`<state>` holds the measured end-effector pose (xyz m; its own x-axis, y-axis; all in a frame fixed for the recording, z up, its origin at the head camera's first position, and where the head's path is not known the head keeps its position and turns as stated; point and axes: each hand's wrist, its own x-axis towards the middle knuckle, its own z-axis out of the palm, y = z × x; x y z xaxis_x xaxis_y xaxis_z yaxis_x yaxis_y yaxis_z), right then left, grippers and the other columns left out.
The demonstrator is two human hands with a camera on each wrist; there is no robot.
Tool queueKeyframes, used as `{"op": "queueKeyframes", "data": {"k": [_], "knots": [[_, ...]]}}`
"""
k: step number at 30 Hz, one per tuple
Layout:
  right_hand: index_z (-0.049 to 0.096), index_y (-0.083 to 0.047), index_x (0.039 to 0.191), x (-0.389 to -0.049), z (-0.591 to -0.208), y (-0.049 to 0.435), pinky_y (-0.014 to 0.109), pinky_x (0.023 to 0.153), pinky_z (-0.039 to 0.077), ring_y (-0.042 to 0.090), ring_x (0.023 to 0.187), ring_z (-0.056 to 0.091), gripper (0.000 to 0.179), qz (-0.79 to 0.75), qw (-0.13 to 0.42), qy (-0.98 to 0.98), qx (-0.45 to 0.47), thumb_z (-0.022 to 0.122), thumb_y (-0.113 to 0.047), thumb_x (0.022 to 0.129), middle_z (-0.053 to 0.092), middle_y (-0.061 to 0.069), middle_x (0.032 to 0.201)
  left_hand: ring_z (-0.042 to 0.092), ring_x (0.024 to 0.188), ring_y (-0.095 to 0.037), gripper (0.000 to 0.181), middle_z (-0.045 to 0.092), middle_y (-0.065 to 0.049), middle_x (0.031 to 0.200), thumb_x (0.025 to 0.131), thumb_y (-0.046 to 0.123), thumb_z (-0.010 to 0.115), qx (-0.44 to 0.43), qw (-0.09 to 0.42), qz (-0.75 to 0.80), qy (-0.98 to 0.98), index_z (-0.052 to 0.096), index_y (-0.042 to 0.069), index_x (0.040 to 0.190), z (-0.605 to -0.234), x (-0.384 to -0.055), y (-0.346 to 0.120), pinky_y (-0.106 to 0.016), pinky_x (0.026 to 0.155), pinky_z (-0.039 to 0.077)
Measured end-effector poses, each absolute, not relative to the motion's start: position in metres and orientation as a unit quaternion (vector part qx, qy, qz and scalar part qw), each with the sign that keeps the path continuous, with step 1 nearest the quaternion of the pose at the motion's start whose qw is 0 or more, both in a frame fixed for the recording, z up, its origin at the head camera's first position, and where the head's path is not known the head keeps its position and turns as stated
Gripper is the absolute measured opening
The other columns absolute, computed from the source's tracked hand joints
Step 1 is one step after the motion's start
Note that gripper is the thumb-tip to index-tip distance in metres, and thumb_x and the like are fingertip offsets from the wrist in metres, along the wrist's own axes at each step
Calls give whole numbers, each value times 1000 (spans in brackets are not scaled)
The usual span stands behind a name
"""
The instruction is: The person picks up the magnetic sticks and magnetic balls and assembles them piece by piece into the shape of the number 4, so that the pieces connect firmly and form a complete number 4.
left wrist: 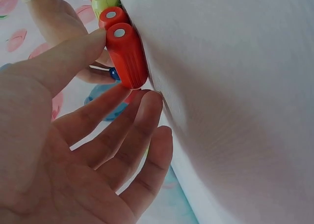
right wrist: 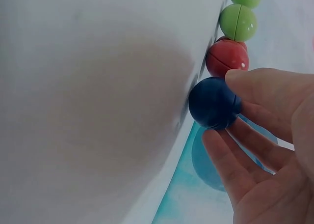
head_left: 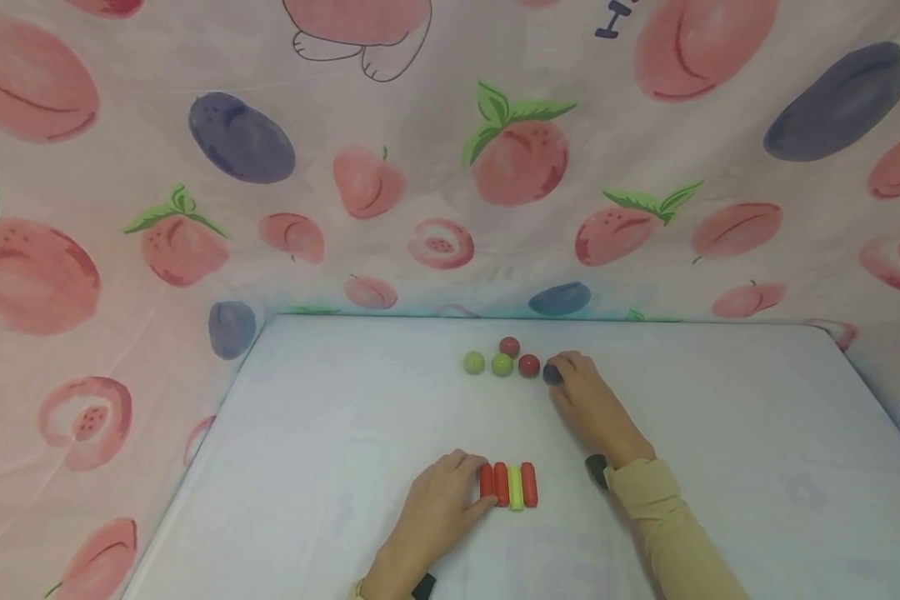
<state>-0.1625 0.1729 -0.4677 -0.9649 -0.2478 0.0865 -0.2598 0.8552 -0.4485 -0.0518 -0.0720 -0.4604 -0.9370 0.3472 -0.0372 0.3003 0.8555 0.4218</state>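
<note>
Ball of dark blue (head_left: 552, 374) rests near the middle of the counter's (head_left: 330, 433) far edge, and on my feed the right hand (head_left: 596, 408) pinches it between thumb and fingertips. Just to its left I see the front red ball (head_left: 528, 365), then the inner green ball (head_left: 502, 364) and the outer green ball (head_left: 474, 362); the rear red ball (head_left: 509, 346) sits a little closer to the far edge. Well back from that edge, the left hand (head_left: 441, 504) holds the end red stick (head_left: 487, 484) by its two ends between thumb and forefinger, its other fingers loosely bent. Right of it I make out the second red stick (head_left: 501, 484), the yellow stick (head_left: 515, 487) and the third red stick (head_left: 529, 485), side by side, their ends toward the far edge. A beige sleeve (head_left: 667, 517) covers the right forearm, with a dark device (head_left: 597, 472) at the wrist. Beyond the far, left and right edges I get fruit-printed cloth (head_left: 307, 192).
</note>
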Motion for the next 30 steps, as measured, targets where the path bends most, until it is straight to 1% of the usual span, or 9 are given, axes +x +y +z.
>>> {"op": "queueKeyframes", "data": {"k": [4, 9, 12, 15, 17, 20, 24, 27, 30], "knots": [[52, 1, 134, -163, -467, 172, 50, 110, 41, 35, 132, 45, 41, 240, 14, -962, 125, 63, -10, 96, 50, 18, 136, 57, 84, -8, 40, 66, 4, 98, 83, 35, 81, 168, 54, 213, 961, 67, 15, 115, -461, -53, -73, -26, 80, 56], [53, 0, 128, -166, -467, 172, 51, 108, 43, 35, 127, 50, 33, 250, 12, -960, 124, 61, -10, 97, 54, 17, 127, 54, 81, -6, 39, 65, 5, 96, 82, 33, 82, 165, 57, 220, 960, 66, 14, 112, -460, -53, -74, -25, 79, 56], [54, 0, 126, -167, -467, 172, 51, 107, 44, 34, 123, 54, 31, 254, 10, -959, 122, 61, -10, 98, 56, 17, 123, 50, 75, -5, 38, 62, 7, 90, 81, 30, 82, 155, 70, 245, 955, 64, 14, 110, -459, -53, -75, -21, 70, 53], [55, 0, 125, -167, -468, 173, 50, 106, 46, 34, 120, 56, 30, 259, 7, -958, 120, 62, -10, 97, 57, 17, 121, 47, 71, -5, 36, 56, 8, 83, 81, 25, 82, 142, 88, 277, 946, 62, 13, 108, -458, -53, -76, -18, 62, 47], [55, -1, 124, -167, -468, 173, 50, 105, 47, 33, 118, 57, 30, 262, 6, -958, 120, 63, -10, 97, 57, 16, 119, 47, 70, -5, 34, 55, 8, 82, 82, 21, 81, 131, 100, 296, 941, 61, 14, 107, -457, -53, -77, -17, 60, 45], [55, 0, 123, -167, -469, 174, 51, 103, 48, 33, 116, 58, 30, 265, 11, -956, 126, 64, -9, 96, 57, 16, 118, 48, 72, -5, 31, 59, 6, 88, 83, 17, 80, 127, 110, 304, 938, 61, 13, 108, -458, -53, -79, -19, 62, 46], [55, 0, 122, -167, -470, 174, 51, 103, 48, 33, 115, 58, 29, 267, 16, -954, 132, 64, -9, 96, 57, 16, 117, 52, 79, -6, 33, 64, 3, 98, 84, 16, 80, 125, 113, 306, 937, 62, 12, 111, -458, -54, -80, -22, 71, 52], [55, -1, 123, -167, -470, 174, 50, 103, 48, 33, 115, 58, 30, 267, 10, -955, 130, 64, -11, 96, 57, 16, 118, 55, 82, -7, 33, 67, 1, 100, 83, 17, 80, 119, 114, 309, 937, 64, 11, 112, -458, -54, -81, -25, 76, 55], [54, -1, 124, -167, -470, 174, 50, 103, 48, 33, 116, 58, 31, 267, 4, -955, 127, 64, -12, 97, 56, 15, 118, 56, 82, -8, 32, 68, 1, 99, 84, 18, 80, 115, 114, 307, 938, 66, 11, 111, -457, -55, -81, -27, 78, 57]]}}
